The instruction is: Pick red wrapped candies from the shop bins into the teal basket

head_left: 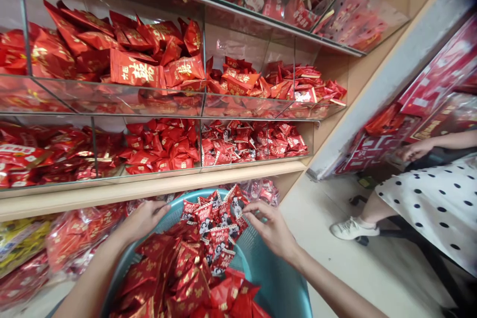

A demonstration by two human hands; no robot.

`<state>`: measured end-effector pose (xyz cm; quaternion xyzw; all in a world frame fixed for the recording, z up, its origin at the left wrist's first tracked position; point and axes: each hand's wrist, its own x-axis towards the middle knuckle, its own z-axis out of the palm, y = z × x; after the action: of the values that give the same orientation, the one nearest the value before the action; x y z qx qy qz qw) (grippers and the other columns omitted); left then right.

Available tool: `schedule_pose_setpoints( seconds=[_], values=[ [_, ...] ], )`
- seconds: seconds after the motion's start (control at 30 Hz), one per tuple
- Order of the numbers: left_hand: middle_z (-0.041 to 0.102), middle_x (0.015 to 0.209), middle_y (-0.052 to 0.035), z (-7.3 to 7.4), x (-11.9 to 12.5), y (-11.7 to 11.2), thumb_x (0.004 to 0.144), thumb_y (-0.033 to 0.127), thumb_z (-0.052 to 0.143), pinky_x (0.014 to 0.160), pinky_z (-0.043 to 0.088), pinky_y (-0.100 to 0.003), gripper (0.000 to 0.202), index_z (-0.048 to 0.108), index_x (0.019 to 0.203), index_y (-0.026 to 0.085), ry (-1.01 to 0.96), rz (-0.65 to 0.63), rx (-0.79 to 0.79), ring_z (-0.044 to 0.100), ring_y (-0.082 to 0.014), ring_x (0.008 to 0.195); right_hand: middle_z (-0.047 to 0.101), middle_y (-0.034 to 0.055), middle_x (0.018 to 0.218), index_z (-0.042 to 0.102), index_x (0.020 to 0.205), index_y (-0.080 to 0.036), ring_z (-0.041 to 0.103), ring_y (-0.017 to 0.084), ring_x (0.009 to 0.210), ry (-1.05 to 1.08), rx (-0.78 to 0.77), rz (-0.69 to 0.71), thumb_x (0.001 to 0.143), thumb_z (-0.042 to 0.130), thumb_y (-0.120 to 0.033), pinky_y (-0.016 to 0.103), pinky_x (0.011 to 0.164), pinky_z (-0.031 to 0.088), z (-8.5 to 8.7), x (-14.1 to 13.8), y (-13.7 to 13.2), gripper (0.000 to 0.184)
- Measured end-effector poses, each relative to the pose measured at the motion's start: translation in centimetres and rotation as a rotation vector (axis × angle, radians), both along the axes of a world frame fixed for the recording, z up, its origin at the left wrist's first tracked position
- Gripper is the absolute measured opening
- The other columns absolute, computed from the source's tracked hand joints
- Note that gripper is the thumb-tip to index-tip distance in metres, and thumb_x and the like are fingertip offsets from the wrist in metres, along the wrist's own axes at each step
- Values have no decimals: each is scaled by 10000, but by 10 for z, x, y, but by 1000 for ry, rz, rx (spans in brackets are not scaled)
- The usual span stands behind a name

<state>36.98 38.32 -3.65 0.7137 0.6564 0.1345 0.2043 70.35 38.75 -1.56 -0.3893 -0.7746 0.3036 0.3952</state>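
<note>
Head view: the work looks partway through, judging by how the packets lie. At the lower centre of the frame, a teal basket (292, 283) carries two main kinds: gold-printed red packets (156, 271) heaped toward the bottom edge, and cartoon-printed packets (219, 246) gathered toward its far rim. The right hand (274, 231) has its thumb and fingers closed on the edge of one cartoon-printed packet (236, 202) at the top of that cluster, which seems to be still over the basket. The left hand (145, 217) holds no packet that I can see; its fingers are loosely curved by the basket's left rim, and whether they grip it I cannot tell.

Across the upper frame, the shelf compartments (257, 107) already contain many red packets, a similar-looking cartoon kind among them in the lower row. That part appears done; the basket's sizeable load appears still to be dealt with.
</note>
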Motion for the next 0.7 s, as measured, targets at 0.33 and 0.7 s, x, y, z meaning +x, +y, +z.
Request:
schedule_pose_setpoints(
  seconds=[0.33, 0.7],
  values=[
    [719, 872, -67, -1, -2, 0, 833, 491, 297, 712, 438, -273, 487, 680, 864, 192, 12, -13, 12, 647, -248, 817, 629, 2, 781, 630, 838, -208, 543, 126, 711, -95, -131, 23, 835, 501, -279, 232, 654, 409, -25, -10, -10, 148],
    [717, 904, -82, -2, -1, 0, 831, 486, 306, 719, 443, -278, 491, 679, 902, 175, 20, -6, 23, 648, -246, 824, 631, 11, 789, 628, 827, -194, 562, 131, 714, -57, -180, -1, 825, 499, -285, 231, 651, 424, -39, -23, -2, 158]
  ],
)
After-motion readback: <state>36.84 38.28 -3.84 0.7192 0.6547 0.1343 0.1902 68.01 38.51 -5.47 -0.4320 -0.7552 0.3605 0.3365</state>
